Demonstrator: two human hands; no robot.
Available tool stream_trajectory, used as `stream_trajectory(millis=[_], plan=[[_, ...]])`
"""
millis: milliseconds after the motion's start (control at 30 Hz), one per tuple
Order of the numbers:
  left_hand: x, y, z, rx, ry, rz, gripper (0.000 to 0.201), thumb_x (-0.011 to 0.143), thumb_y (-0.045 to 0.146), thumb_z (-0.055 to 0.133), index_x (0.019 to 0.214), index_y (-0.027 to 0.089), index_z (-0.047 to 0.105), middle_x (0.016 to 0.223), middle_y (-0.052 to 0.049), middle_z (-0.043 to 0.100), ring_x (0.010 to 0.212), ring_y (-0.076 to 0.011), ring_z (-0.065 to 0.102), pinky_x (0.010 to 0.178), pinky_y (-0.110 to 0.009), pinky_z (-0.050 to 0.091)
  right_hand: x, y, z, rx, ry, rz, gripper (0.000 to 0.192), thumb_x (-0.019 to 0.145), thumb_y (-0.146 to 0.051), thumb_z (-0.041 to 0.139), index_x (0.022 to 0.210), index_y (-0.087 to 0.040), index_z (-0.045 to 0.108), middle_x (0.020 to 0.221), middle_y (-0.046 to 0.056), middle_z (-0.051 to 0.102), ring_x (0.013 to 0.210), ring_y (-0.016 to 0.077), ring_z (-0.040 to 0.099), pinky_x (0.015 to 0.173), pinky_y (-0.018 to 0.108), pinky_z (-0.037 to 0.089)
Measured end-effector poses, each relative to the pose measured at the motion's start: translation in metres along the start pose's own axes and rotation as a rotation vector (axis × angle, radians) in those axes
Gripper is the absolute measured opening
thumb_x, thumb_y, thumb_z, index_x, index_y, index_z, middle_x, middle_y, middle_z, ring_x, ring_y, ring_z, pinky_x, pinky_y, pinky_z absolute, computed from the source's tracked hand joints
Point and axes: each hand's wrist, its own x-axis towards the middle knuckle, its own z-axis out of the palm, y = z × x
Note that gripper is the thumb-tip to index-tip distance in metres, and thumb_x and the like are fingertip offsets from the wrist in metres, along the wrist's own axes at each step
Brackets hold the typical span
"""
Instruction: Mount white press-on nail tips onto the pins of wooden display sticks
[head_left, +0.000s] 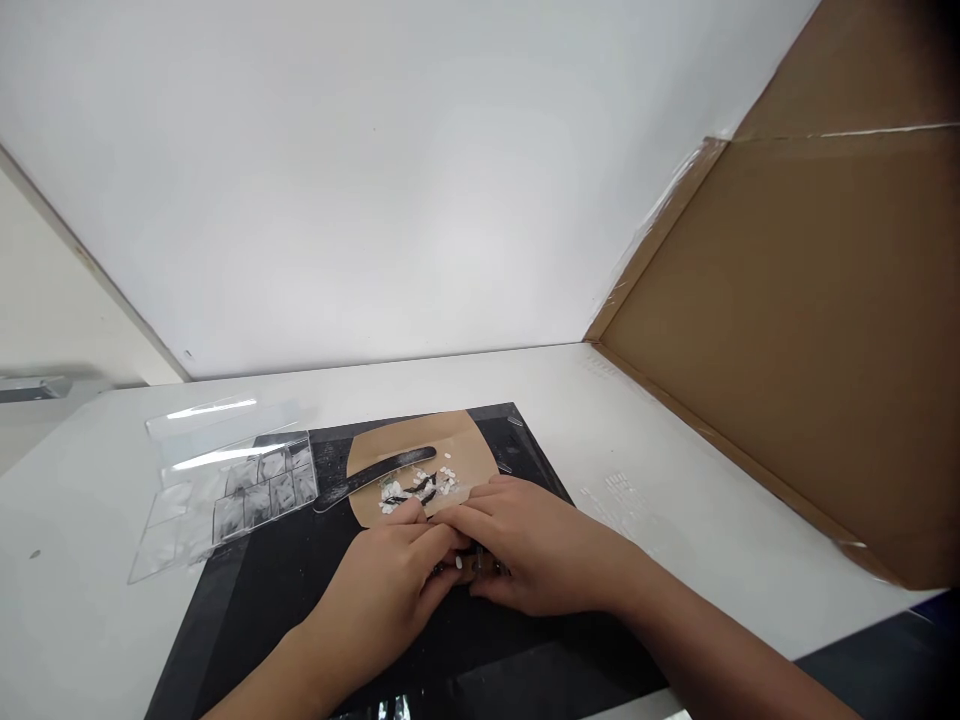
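Observation:
My left hand [394,575] and my right hand [536,545] meet over the black mat [285,590], fingers bent and pressed together. Between them sits a small brownish piece [469,570] with dark and shiny parts, mostly covered by my fingers, so its kind is unclear. A white oval chip shows by my left fingertips. Just beyond my hands lies a curved sheet of brown paper [420,435], holding small white oval chips [448,480] and thin black strips [424,488]. A dark nail file [390,464] lies across the paper's left side, dusted with white powder.
An open clear plastic box [262,495] with compartments of whitish clear pieces overlaps the mat's left edge. Small clear pieces [619,490] lie on the white table [592,420] at right. A white panel [375,200] stands behind, a cardboard wall [810,330] on the right.

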Motion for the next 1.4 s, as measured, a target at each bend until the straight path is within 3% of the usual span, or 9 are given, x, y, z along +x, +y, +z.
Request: stream_trajectory(millis=[200,633,767,900,1033,1200,1400], plan=[[-0.002,0.000,0.000,0.050,0.014,0.044,0.012,0.101,0.014,0.066,0.107,0.025,0.065,0.094,0.002,0.076,0.090,-0.0235,0.060,0.070,-0.032,0.040,0.002,-0.001,0.003,-0.037,-0.017,-0.002,0.033,0.088,-0.018,0.075,0.118,-0.021,0.060,0.100,0.003,0.076,0.089,0.0223,0.068,0.078,0.034,0.042],[-0.003,0.003,-0.009,0.018,0.119,0.167,0.009,0.100,0.016,0.067,0.105,0.024,0.064,0.083,0.001,0.072,0.081,-0.0214,0.057,0.067,-0.031,0.040,0.001,0.001,0.006,0.031,-0.013,0.007,0.021,0.088,-0.017,0.072,0.103,-0.022,0.058,0.096,0.002,0.075,0.091,0.0226,0.070,0.080,0.032,0.047],[0.000,0.003,-0.017,-0.021,0.281,0.209,0.008,0.102,0.018,0.068,0.107,0.024,0.069,0.088,0.000,0.076,0.083,-0.0198,0.059,0.071,-0.031,0.047,0.002,0.005,0.004,0.038,-0.017,-0.001,0.026,0.085,-0.020,0.078,0.104,-0.021,0.061,0.098,0.003,0.074,0.092,0.0231,0.069,0.083,0.034,0.049],[0.003,0.001,-0.023,-0.098,0.484,0.209,0.013,0.099,0.017,0.074,0.110,0.025,0.073,0.095,-0.001,0.082,0.081,-0.0175,0.063,0.077,-0.033,0.053,0.002,0.004,0.000,0.031,0.002,-0.006,0.052,0.077,-0.036,0.093,0.116,-0.020,0.062,0.107,0.005,0.074,0.097,0.0256,0.068,0.085,0.038,0.051],[0.004,0.002,-0.027,-0.183,0.589,0.179,0.019,0.095,0.014,0.078,0.110,0.026,0.075,0.099,0.000,0.083,0.084,-0.0179,0.067,0.077,-0.034,0.055,-0.001,-0.003,-0.006,0.069,0.118,-0.025,0.059,0.083,-0.055,0.088,0.121,-0.019,0.062,0.107,0.006,0.073,0.096,0.0248,0.065,0.079,0.037,0.051],[0.001,0.003,-0.025,-0.267,0.641,0.113,0.022,0.093,0.016,0.082,0.110,0.029,0.077,0.096,0.001,0.082,0.087,-0.0173,0.064,0.073,-0.029,0.056,-0.001,-0.008,-0.006,0.254,0.342,-0.056,0.038,0.103,-0.040,0.070,0.135,-0.022,0.060,0.107,0.004,0.072,0.094,0.0181,0.066,0.085,0.033,0.052],[-0.001,0.001,-0.021,-0.297,0.643,0.075,0.021,0.092,0.018,0.083,0.110,0.029,0.078,0.094,-0.001,0.079,0.088,-0.0176,0.063,0.070,-0.027,0.056,0.005,-0.008,0.007,0.297,0.453,-0.051,0.022,0.109,-0.033,0.060,0.128,-0.021,0.064,0.100,0.004,0.073,0.090,0.0174,0.066,0.083,0.032,0.054]])
